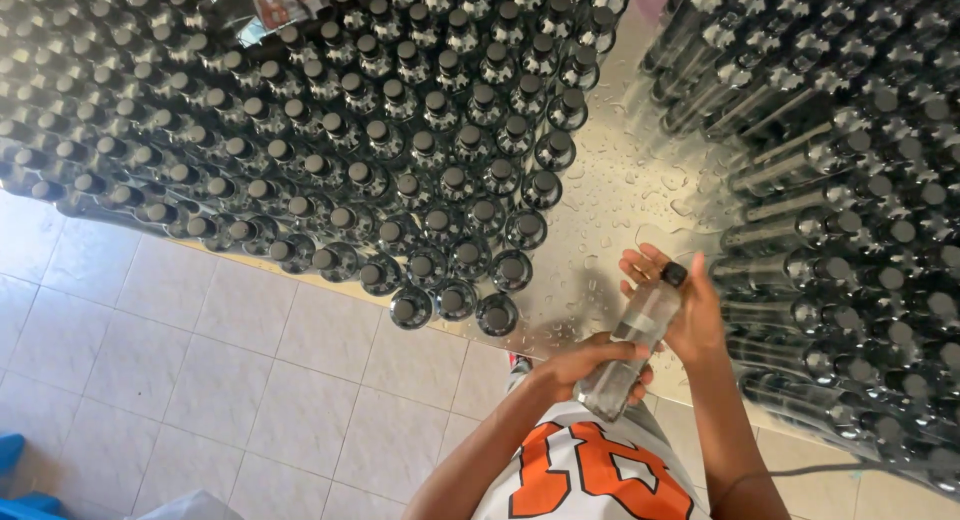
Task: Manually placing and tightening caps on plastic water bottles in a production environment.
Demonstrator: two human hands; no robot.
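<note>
The person holds one clear plastic bottle with a black screw cap [632, 342] in both hands, tilted, just above the near edge of the wet, shiny metal tabletop [600, 210]. The left hand [590, 365] is wrapped around the bottle's lower body, fingers closed on it. The right hand [680, 305] is at the neck, its palm behind the cap and its fingers spread open past it rather than clenched, so it steadies more than grips.

On the tabletop's left side stands a dense block of upright capped bottles of the same kind [330, 130], in tight diagonal rows that reach the near edge. Along the right side lies a second mass of like bottles stacked on their sides [850, 210]. Between the two runs a bare strip of metal beaded with water drops. Below is a pale tiled floor [180, 360].

Judged from this, the step in hand is handling a single bottle at its cap, between the two groups. The next move calls for a firm hold low on the slick body while the right hand works at the top.
</note>
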